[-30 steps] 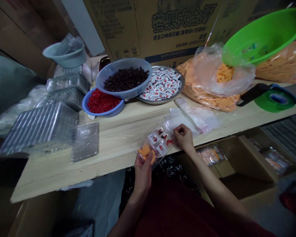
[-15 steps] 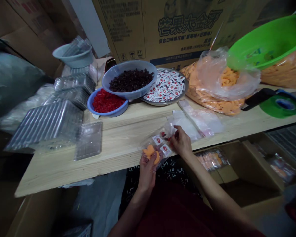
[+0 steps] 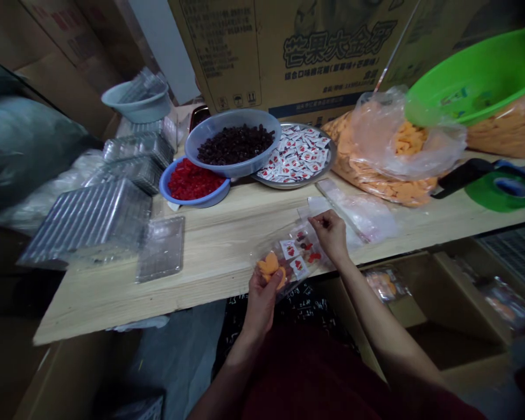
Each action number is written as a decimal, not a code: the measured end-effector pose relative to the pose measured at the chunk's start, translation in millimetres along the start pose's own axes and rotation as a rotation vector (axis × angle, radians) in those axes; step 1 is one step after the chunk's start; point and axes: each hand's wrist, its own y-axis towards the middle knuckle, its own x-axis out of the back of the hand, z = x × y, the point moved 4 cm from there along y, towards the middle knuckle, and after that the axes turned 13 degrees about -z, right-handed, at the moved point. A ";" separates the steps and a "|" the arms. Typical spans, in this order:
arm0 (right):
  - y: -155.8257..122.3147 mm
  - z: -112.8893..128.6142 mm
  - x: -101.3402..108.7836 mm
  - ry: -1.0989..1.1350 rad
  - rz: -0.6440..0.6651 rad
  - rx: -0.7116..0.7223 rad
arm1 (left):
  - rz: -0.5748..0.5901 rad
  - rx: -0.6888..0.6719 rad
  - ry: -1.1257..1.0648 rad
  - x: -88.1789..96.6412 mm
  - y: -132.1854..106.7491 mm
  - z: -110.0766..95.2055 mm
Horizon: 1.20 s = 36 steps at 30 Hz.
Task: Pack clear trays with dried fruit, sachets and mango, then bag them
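My left hand (image 3: 263, 294) is closed on the near left end of a clear plastic bag (image 3: 294, 281), thumb on top. Inside the bag lie orange pieces (image 3: 269, 263), two white sachets with red prints (image 3: 290, 249) and small red and dark pieces (image 3: 314, 256); a clear tray may be around them, but I cannot tell. At the bag's far right end, the thumb and fingers of my right hand (image 3: 331, 232) are pinched together on its edge. The bag is held over the table's front edge.
On the wooden table (image 3: 219, 245) are a bowl of dark pieces (image 3: 191, 140), a bowl of red pieces (image 3: 166, 189), a metal dish of sachets (image 3: 284, 185), stacked clear trays (image 3: 91, 219), a large bag of orange pieces (image 3: 376, 181) and flat plastic bags (image 3: 370, 219). Below stands an open carton (image 3: 459, 309).
My right hand has moved slightly up and right, from beside the red pieces to the bag's end, uncovering more of them. My left hand keeps its hold.
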 end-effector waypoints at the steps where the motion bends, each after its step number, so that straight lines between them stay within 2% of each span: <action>1: 0.4 -0.7 -1.8 0.017 0.000 -0.020 | 0.007 0.006 -0.001 -0.8 0.4 0.9; 7: 5.1 -8.6 -12.4 0.057 0.057 -0.050 | 0.043 -0.019 0.082 1.3 7.2 5.0; 11: 7.9 -7.4 -10.1 0.066 0.112 -0.047 | 0.092 -0.033 0.140 0.7 13.8 1.7; 13: 5.6 1.8 -6.5 0.027 0.132 0.046 | 0.104 -0.029 0.156 -1.4 16.1 0.5; 17: -13.0 25.2 -3.9 -0.181 0.180 0.377 | 0.057 0.000 0.094 -8.9 15.1 2.1; 20: -34.0 31.5 -4.6 -0.218 0.252 0.469 | 0.078 0.065 0.020 -18.4 9.6 9.8; 24: -55.6 26.9 8.1 -0.215 0.309 0.452 | 0.060 0.111 -0.054 -23.2 6.1 22.1; 28: -66.5 16.5 41.1 -0.386 0.276 0.397 | 0.028 0.098 -0.067 -24.6 7.6 30.2; 31: -76.5 18.3 61.4 -0.435 0.259 0.361 | 0.038 0.080 -0.066 -34.8 7.6 37.8; 34: -89.1 32.2 63.1 -0.347 0.281 0.356 | 0.036 -0.002 -0.047 -50.1 9.3 47.6; 36: -95.1 42.9 56.8 -0.266 0.297 0.354 | -0.020 -0.039 -0.022 -57.3 13.4 52.9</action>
